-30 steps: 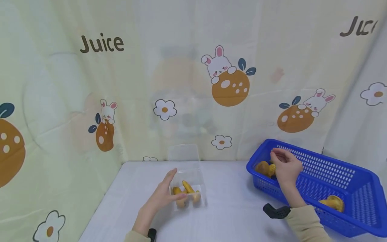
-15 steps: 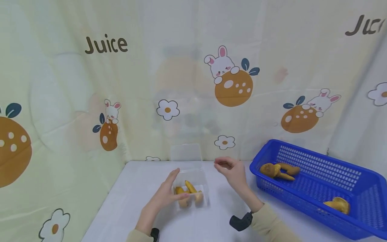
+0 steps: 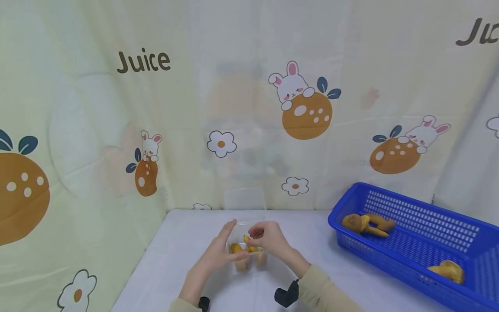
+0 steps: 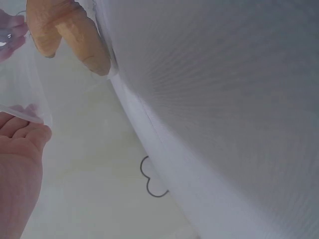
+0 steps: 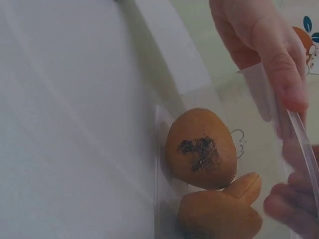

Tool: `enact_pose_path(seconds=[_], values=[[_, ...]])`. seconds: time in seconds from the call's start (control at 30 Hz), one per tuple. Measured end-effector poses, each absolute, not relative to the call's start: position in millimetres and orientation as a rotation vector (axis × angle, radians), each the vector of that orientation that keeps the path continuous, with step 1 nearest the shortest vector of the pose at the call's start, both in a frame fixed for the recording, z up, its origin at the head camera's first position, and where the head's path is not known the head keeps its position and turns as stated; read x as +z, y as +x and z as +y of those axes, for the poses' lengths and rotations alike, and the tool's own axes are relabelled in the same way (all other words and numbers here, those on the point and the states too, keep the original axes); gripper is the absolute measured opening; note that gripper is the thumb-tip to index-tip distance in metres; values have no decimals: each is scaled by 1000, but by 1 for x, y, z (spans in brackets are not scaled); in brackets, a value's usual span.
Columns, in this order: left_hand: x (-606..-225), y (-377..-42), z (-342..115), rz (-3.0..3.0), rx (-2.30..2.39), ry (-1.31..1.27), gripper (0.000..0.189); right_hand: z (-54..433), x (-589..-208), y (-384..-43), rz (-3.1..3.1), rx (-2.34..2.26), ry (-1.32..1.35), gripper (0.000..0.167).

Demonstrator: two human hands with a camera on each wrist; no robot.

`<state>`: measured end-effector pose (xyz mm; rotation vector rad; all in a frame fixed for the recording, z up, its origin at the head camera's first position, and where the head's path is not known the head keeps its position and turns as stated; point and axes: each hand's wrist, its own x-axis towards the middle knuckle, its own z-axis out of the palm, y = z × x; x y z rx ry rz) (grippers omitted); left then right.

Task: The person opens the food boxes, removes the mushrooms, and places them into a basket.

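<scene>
A clear plastic box [image 5: 303,137] stands on the table, its lid [image 3: 244,199] raised at the back. Inside lie several yellow-brown mushrooms [image 3: 241,263]; one cap [image 5: 201,148] carries a dark patch in the right wrist view. My left hand [image 3: 220,251] grips the box at its left side, thumb across the front rim. Over the box's right side is my right hand [image 3: 270,238], fingers bent, beside a yellow mushroom stem [image 3: 246,239]. Whether its fingertips pinch anything is hidden. The left wrist view shows part of the mushrooms [image 4: 82,37] through the plastic.
A blue perforated basket [image 3: 390,268] stands to the right. Several brown and yellow mushrooms [image 3: 354,223] lie at its left end, and another mushroom [image 3: 448,271] lies farther right. A printed curtain [image 3: 249,108] hangs behind the white-covered table [image 3: 195,229].
My right hand has moved left from above the basket to the box. The left hand keeps its place at the box. The head view has shifted slightly left.
</scene>
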<state>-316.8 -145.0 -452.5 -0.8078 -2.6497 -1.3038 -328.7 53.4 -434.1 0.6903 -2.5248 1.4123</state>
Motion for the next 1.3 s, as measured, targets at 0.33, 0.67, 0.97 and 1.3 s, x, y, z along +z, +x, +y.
enact_pose_path(seconds=[0.33, 0.67, 0.97, 1.3], values=[[-453, -319, -146, -2637, -1279, -839, 96, 38, -433, -334, -2753, 991, 591, 17], [-451, -318, -145, -2636, -1250, -834, 95, 32, -430, -331, -2788, 934, 451, 23], [-453, -314, -144, -2651, -1273, -823, 95, 37, -430, -327, -2783, 1000, 504, 16], [-451, -314, -145, -2657, -1273, -802, 97, 38, -430, -330, -2747, 1016, 484, 16]])
